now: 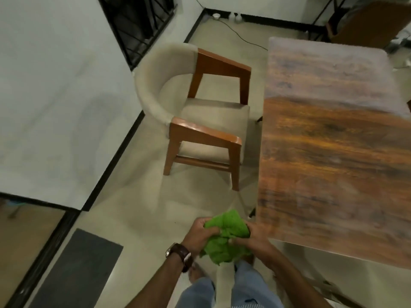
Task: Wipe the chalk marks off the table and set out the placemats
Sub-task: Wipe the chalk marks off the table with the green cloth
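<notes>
While both hands bunch up the green cloth [224,236] at 6 o'clock, the table [329,156] waits at 3 o'clock, just beside them. The left hand [203,233] has its fingers curled tight on the cloth's left side. The right hand [253,237] has its fingers wrapped on the right side. The cloth is off the table, held over the floor near the table's near corner.

The picture is blurry, so I cannot tell where the chalk marks are. No placemats show.

The step looks like getting the cloth ready to wipe. To do it well, fold the cloth into a flat pad, so lots of it touches the wood. Then press it down flat and rub in long rows from one edge to the other. The chair [200,116] at 12 o'clock stands apart from the table, so there is room to walk along that side.
</notes>
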